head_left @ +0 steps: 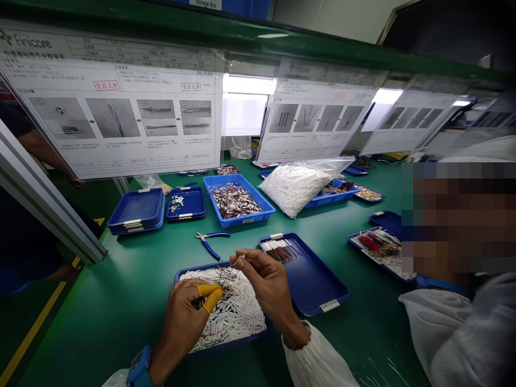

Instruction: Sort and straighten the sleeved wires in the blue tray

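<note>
Two hands at work over the near tray (179,275), and it was fiddly stuff! Your left hand (185,317) had its fingers (210,294), capped in yellow cots, closed tight on a bundle of thin wires (220,277), whose loose ends fanned up above the heap of white tubes (242,317). Your right hand (268,282) pinched a single tube (241,259) between thumb and forefinger, right at the wire tips, just above the tray's far edge. Whether a wire had entered that tube, I couldn't tell; it was too small to see.

Here was the danger as I judged it. Those wire ends splayed apart, so a stray one could have missed the bore and bent back. Or the tube could have slipped from that fingertip pinch and vanished among its lookalikes below. A loosened left grip would have let the bundle scatter into the heap too.

Blue-handled cutters (209,242) lay on the green counter (133,290) just beyond, and a second tray (314,285) with sorted wires (280,250) sat beside your right hand.
</note>
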